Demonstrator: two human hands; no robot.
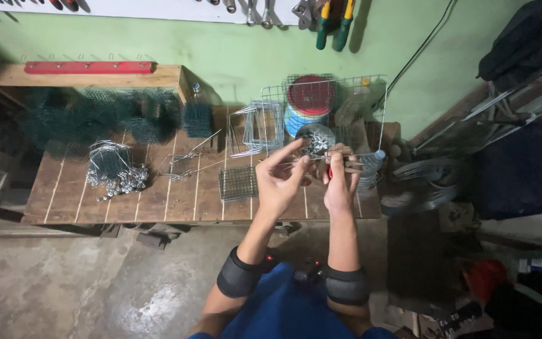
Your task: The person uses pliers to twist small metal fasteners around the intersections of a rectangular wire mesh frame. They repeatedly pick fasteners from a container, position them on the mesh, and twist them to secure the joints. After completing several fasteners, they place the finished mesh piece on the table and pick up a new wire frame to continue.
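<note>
Wire (296, 161) runs left-right between both hands above desk (158, 201); left hand (280, 179) pinches it, right hand (340, 182) closed on red-handled pliers (330, 172).

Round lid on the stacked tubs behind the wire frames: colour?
Red round lid, head view.

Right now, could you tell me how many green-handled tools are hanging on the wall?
2: both green-handled tools hang side by side on the wall above the bench, the left one beside the right one. Others may be cut off at the frame's top.

A thin bare wire piece (308, 161) lies level between both hands above the bench's three-o'clock end; red-handled pliers (330, 172) stand upright beside it.
</note>
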